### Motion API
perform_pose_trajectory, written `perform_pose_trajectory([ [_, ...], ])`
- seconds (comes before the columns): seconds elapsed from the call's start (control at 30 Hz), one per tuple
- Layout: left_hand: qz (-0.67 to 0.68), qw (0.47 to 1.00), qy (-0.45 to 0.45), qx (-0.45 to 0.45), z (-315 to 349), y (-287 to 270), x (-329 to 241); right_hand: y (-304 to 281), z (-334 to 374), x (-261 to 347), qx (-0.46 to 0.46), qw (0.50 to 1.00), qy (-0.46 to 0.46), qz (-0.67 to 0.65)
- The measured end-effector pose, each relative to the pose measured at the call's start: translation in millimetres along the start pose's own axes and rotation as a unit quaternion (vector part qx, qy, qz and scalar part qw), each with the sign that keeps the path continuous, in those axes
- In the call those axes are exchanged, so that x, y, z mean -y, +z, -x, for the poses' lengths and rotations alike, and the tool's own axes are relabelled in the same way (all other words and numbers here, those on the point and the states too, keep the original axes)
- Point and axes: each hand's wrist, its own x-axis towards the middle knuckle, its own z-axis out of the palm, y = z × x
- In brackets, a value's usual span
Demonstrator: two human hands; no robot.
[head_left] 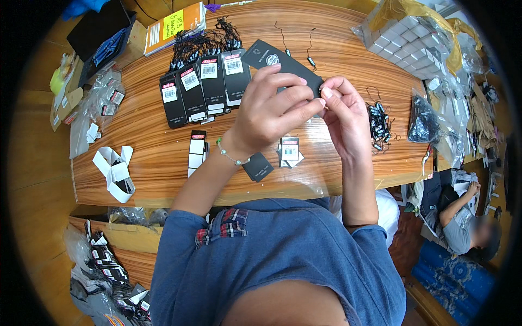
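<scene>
A black hang tag [291, 66] is held slanting above the table, its right end at my fingertips. My left hand [272, 106] is closed, with its fingers reaching across the tag. My right hand [345, 111] pinches at the tag's right end; whatever fine thing may be between the fingertips is too small to make out. Beyond the tag lie two black strings with small fasteners [311, 61]. Under my hands are another black tag [258, 167] and a small tag with a white label [290, 151].
Stacks of labelled black tags [209, 81] with bunched strings stand far left. Right of my hand lies a pile of loose strings [380, 125]. A bag of small white boxes [399, 43] is far right. A white label strip [117, 174] curls at left. Another person [462, 228] sits at right.
</scene>
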Motion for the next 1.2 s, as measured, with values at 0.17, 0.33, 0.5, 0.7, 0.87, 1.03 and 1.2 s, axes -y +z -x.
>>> perform_pose_trajectory([
  [0.17, 0.028, 0.999, 0.030, 0.013, -6, 0, 2, 9, 0, -3, -0.133, 0.980, -0.106, 0.100],
  [0.33, 0.083, 0.996, -0.023, -0.005, 3, 1, 5, -9, -16, 27, -0.064, 0.955, -0.290, -0.019],
  [0.5, 0.189, 0.961, -0.199, 0.022, 14, -6, -4, 3, -19, 35, 0.022, 0.957, -0.287, -0.043],
  [0.7, 0.173, 0.920, -0.331, 0.120, 40, -64, 14, 7, 9, 53, 0.004, 0.952, -0.303, 0.047],
  [0.87, 0.091, 0.824, -0.481, 0.285, 111, -128, 32, -21, 19, 68, -0.018, 0.924, -0.354, 0.147],
  [1.03, 0.008, 0.796, -0.524, 0.304, 137, -130, 23, -32, 20, 69, -0.031, 0.940, -0.316, 0.126],
  [1.2, 0.018, 0.815, -0.522, 0.252, 129, -128, 25, -22, 19, 58, -0.049, 0.950, -0.286, 0.112],
])
